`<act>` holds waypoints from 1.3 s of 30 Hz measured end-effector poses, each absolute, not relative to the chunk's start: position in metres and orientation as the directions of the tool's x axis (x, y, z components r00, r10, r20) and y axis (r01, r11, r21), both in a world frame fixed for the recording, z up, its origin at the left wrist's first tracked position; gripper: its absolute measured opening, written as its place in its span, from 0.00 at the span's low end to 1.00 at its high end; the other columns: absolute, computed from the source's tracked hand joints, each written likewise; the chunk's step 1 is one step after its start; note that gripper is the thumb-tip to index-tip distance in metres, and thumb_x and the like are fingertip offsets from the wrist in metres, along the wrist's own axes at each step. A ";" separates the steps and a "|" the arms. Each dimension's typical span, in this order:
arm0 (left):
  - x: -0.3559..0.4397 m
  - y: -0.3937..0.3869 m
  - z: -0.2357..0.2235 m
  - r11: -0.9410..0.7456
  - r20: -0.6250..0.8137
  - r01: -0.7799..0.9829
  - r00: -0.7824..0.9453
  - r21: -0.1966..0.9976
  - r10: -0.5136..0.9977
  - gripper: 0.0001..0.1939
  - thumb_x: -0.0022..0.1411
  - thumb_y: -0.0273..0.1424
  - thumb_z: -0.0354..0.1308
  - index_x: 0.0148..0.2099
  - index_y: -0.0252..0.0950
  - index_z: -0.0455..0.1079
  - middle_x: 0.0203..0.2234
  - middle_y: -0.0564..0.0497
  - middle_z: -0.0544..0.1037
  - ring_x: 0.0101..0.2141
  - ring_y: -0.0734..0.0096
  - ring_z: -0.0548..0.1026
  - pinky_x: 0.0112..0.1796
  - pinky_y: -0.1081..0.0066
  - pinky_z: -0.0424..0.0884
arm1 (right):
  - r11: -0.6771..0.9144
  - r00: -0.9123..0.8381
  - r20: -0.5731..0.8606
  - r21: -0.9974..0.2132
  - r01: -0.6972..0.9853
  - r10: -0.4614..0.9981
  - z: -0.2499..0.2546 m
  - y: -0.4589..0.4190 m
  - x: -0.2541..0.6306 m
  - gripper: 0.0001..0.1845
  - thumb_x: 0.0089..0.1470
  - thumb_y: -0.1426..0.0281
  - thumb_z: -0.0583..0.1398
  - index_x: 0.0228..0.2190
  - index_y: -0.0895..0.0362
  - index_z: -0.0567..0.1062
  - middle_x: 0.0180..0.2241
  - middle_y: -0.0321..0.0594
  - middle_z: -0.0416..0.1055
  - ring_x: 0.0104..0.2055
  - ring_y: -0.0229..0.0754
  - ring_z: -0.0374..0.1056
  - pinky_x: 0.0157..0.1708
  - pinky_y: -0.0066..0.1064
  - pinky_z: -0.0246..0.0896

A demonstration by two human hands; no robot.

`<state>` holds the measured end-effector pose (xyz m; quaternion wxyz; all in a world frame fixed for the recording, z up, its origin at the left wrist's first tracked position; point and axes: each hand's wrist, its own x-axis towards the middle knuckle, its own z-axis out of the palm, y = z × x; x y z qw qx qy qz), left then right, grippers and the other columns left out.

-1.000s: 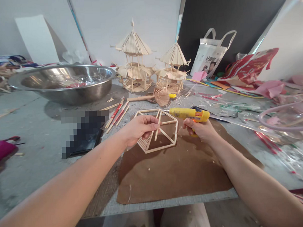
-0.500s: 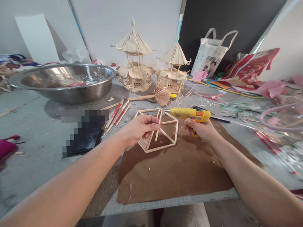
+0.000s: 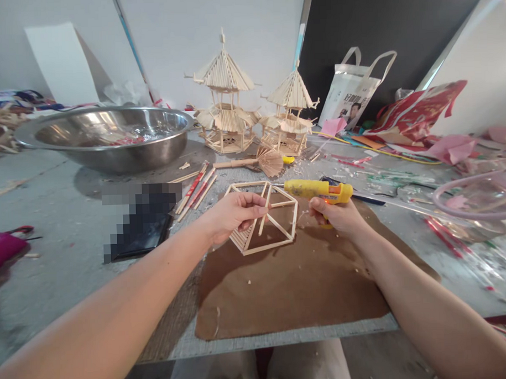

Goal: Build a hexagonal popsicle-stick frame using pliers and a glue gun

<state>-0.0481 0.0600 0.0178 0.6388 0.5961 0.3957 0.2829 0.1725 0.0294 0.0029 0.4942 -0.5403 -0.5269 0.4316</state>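
My left hand (image 3: pixel 243 212) is closed in a pinch on a thin wooden stick (image 3: pixel 262 227), which slants over a hexagonal frame of wooden sticks (image 3: pixel 268 246). Slats fill one section of that frame, partly hidden under my fingers. In my right hand (image 3: pixel 337 215) is a yellow hot glue gun (image 3: pixel 306 188), its nozzle pointing left at the frame's far corner, by the stick's upper end. I cannot tell if the nozzle touches the wood. The frame lies on a brown mat (image 3: pixel 290 293).
Two stick-built pagodas (image 3: pixel 226 121) (image 3: pixel 291 99) stand at the back, with a brown fan-shaped piece (image 3: pixel 271 161) before them. A steel basin (image 3: pixel 139 152) and a dark phone-like slab (image 3: pixel 149 232) are left. Wrapped chopsticks (image 3: pixel 197 186) lie nearby; a clear pink-rimmed container (image 3: pixel 478 215) is right.
The glue gun and my right hand have shifted very slightly to the right. My left hand, the stick and the frame look the same.
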 end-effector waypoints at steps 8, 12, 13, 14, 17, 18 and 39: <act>-0.048 0.060 0.019 0.130 -0.171 0.117 0.494 0.985 0.853 0.08 0.46 0.31 0.59 0.29 0.33 0.66 0.18 0.55 0.69 0.13 0.88 0.55 0.15 0.81 0.48 | 0.044 0.049 0.053 -0.985 0.164 0.997 0.005 0.028 0.171 0.26 0.25 0.47 0.63 0.15 0.57 0.65 0.12 0.31 0.60 0.12 0.28 0.51 0.11 0.24 0.46; -0.050 0.061 0.022 0.087 -0.139 0.133 0.464 0.987 0.875 0.09 0.46 0.31 0.59 0.30 0.33 0.67 0.20 0.55 0.70 0.13 0.88 0.55 0.15 0.80 0.47 | 0.064 0.002 0.066 -0.982 0.176 0.998 0.004 0.028 0.173 0.25 0.26 0.48 0.63 0.15 0.57 0.66 0.13 0.31 0.61 0.12 0.28 0.52 0.11 0.24 0.47; -0.051 0.061 0.022 0.072 -0.137 0.155 0.461 0.985 0.877 0.09 0.46 0.32 0.59 0.30 0.33 0.67 0.20 0.55 0.70 0.13 0.88 0.54 0.15 0.79 0.47 | 0.079 0.003 0.081 -0.982 0.171 0.997 0.005 0.028 0.174 0.25 0.27 0.48 0.63 0.15 0.57 0.66 0.13 0.31 0.61 0.13 0.28 0.52 0.11 0.24 0.47; -0.051 0.062 0.023 0.051 -0.136 0.193 0.459 0.980 0.878 0.09 0.46 0.32 0.59 0.31 0.33 0.68 0.20 0.55 0.70 0.14 0.87 0.54 0.15 0.79 0.48 | 0.095 0.012 0.098 -0.982 0.162 0.995 0.005 0.028 0.175 0.25 0.28 0.48 0.63 0.15 0.57 0.66 0.13 0.32 0.61 0.13 0.29 0.52 0.12 0.25 0.47; -0.053 0.063 0.024 -0.072 -0.129 0.380 0.477 0.922 0.870 0.09 0.46 0.33 0.59 0.30 0.34 0.71 0.21 0.55 0.72 0.18 0.83 0.62 0.21 0.78 0.56 | 0.145 0.067 0.153 -0.983 0.114 0.986 0.006 0.029 0.180 0.25 0.29 0.47 0.63 0.17 0.57 0.67 0.15 0.33 0.64 0.13 0.29 0.53 0.12 0.25 0.47; -0.053 0.064 0.025 -0.124 -0.129 0.442 0.499 0.888 0.857 0.08 0.46 0.33 0.59 0.30 0.34 0.72 0.21 0.54 0.74 0.21 0.81 0.65 0.24 0.78 0.59 | 0.155 0.084 0.163 -0.983 0.094 0.983 0.007 0.029 0.181 0.25 0.29 0.47 0.63 0.18 0.57 0.67 0.16 0.33 0.64 0.12 0.29 0.53 0.12 0.25 0.47; -0.038 0.055 0.021 -0.398 -0.240 0.683 0.641 0.612 0.729 0.06 0.44 0.29 0.57 0.26 0.38 0.76 0.19 0.54 0.76 0.19 0.77 0.67 0.23 0.78 0.58 | 0.086 0.014 0.088 -0.990 0.116 0.996 0.005 0.031 0.182 0.25 0.29 0.48 0.63 0.18 0.57 0.67 0.16 0.33 0.65 0.13 0.28 0.53 0.12 0.24 0.48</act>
